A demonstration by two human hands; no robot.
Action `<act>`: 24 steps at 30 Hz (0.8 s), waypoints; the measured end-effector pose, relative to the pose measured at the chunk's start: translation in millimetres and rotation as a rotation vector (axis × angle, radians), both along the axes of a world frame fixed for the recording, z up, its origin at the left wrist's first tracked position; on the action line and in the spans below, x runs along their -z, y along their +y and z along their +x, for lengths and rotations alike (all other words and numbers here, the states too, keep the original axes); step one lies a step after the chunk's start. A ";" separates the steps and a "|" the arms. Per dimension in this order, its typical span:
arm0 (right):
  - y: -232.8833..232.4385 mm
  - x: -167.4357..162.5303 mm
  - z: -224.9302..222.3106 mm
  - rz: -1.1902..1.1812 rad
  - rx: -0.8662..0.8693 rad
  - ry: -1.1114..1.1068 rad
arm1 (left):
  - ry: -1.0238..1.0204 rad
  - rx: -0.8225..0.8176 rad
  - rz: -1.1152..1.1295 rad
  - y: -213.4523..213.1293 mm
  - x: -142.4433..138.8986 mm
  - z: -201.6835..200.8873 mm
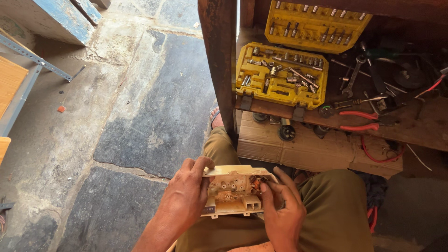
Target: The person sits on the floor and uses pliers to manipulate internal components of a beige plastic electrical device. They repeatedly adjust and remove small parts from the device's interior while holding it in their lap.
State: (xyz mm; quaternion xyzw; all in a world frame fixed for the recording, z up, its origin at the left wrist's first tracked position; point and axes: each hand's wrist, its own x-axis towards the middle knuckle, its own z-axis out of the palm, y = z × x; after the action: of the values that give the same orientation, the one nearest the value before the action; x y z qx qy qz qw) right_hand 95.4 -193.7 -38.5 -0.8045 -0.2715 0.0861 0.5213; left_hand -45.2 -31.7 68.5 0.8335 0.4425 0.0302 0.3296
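Note:
My left hand (185,196) grips the left end of a cream plastic housing (233,192) with round sockets and a small box-shaped connector on its face. It rests above my lap, over olive trousers (336,205). My right hand (282,210) holds the right end, with thumb and fingertips on a small copper-coloured part (255,181) near the housing's top edge.
An open yellow socket set case (280,74) lies on a dark wooden bench (420,126), with wrenches, red-handled pliers (359,120) and a red wire. A rusty post (219,60) stands ahead, a cardboard box (308,149) under the bench. Stone slab floor (140,116) on the left.

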 end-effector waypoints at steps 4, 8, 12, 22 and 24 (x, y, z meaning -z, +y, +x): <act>1.5 -5.4 -1.1 0.069 -0.047 -0.039 | 0.055 -0.006 0.006 2.3 0.4 -1.1; 3.5 -2.7 5.3 0.200 -0.082 0.287 | 0.030 -0.001 0.038 -0.6 1.4 -2.4; 2.5 4.7 13.8 0.007 -0.172 0.377 | 0.067 0.006 0.044 0.3 3.2 -0.8; 1.1 -2.0 7.8 0.041 -0.176 0.223 | -0.346 0.249 0.333 -39.9 5.8 22.3; 1.3 -7.0 7.4 0.046 -0.202 0.183 | -0.337 0.301 0.355 -46.2 8.6 24.6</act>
State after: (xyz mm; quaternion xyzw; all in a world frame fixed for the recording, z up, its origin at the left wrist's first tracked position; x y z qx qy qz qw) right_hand 102.8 -192.3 -31.5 -0.7497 -0.3044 0.2047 0.5508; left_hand -20.6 -77.9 59.9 0.9177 0.2406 0.1959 0.2481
